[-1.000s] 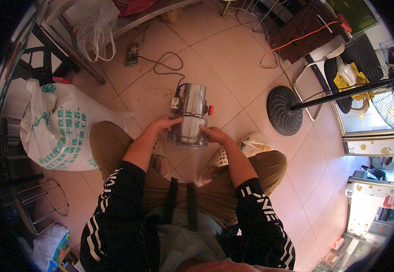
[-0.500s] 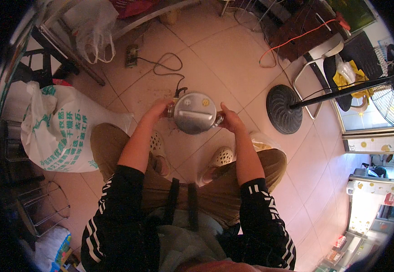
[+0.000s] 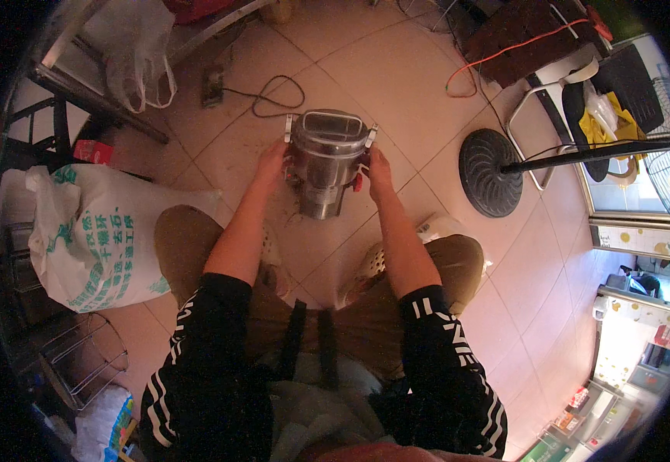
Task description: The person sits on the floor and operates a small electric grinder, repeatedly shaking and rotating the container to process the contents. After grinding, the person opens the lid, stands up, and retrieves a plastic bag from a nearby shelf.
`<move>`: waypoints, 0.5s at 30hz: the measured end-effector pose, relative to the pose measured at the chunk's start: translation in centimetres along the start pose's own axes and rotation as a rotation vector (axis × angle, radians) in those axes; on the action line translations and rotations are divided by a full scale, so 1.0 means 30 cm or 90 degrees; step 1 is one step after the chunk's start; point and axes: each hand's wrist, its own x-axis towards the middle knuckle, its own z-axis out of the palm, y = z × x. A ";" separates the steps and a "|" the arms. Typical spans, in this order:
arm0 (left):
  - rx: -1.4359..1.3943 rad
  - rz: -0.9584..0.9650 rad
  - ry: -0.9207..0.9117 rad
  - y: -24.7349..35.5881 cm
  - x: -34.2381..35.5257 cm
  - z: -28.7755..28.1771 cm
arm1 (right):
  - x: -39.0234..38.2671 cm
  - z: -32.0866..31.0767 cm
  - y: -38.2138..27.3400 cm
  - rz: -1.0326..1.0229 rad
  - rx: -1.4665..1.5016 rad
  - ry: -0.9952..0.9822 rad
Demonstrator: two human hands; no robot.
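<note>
A silvery metal electric grinder [image 3: 324, 160] is held between my two hands in front of my knees. It leans so that its lid, with a bar handle [image 3: 333, 125], points away from me and its narrower base points toward me. Latches stand on both sides of the lid. My left hand [image 3: 273, 165] is closed on the left side and my right hand [image 3: 378, 172] on the right; some fingertips are hidden behind the body. A small red part [image 3: 358, 182] shows beside my right hand. Behind it, a dark cord [image 3: 277, 115] runs to a power strip [image 3: 212, 85].
At my left stands a white woven sack [image 3: 96, 239] with green print, near a wire rack [image 3: 88, 358]. A clear plastic bag [image 3: 139, 69] hangs at the upper left. The round black fan base [image 3: 491, 174] and a chair [image 3: 620, 96] are on the right.
The grinder has tipped: its lid, facing up before, has swung away from me and its side and base now show. Both hands have kept their hold on it.
</note>
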 end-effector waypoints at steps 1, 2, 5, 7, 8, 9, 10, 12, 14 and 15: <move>0.008 -0.016 0.015 -0.017 0.028 0.005 | 0.012 0.014 0.014 -0.003 0.009 0.011; 0.024 -0.036 0.033 -0.036 0.054 0.009 | 0.023 0.020 0.026 0.003 0.016 0.031; 0.030 -0.014 0.015 -0.076 0.119 0.011 | 0.064 0.009 0.050 0.028 0.043 -0.056; -0.008 0.024 -0.017 -0.100 0.143 0.014 | 0.093 0.009 0.065 0.032 0.055 -0.059; -0.027 0.028 -0.024 -0.108 0.152 0.015 | 0.107 0.013 0.073 0.027 0.060 -0.057; -0.040 0.035 -0.032 -0.110 0.164 0.016 | 0.119 0.016 0.079 0.037 0.059 -0.040; -0.054 0.043 -0.040 -0.113 0.173 0.018 | 0.129 0.017 0.084 0.032 0.052 -0.056; -0.079 0.047 -0.053 -0.117 0.185 0.021 | 0.142 0.022 0.092 0.055 0.021 -0.042; -0.096 0.027 -0.051 -0.121 0.190 0.022 | 0.146 0.027 0.095 0.046 0.025 -0.045; -0.085 0.025 -0.044 -0.122 0.191 0.023 | 0.146 0.029 0.095 0.050 0.021 -0.038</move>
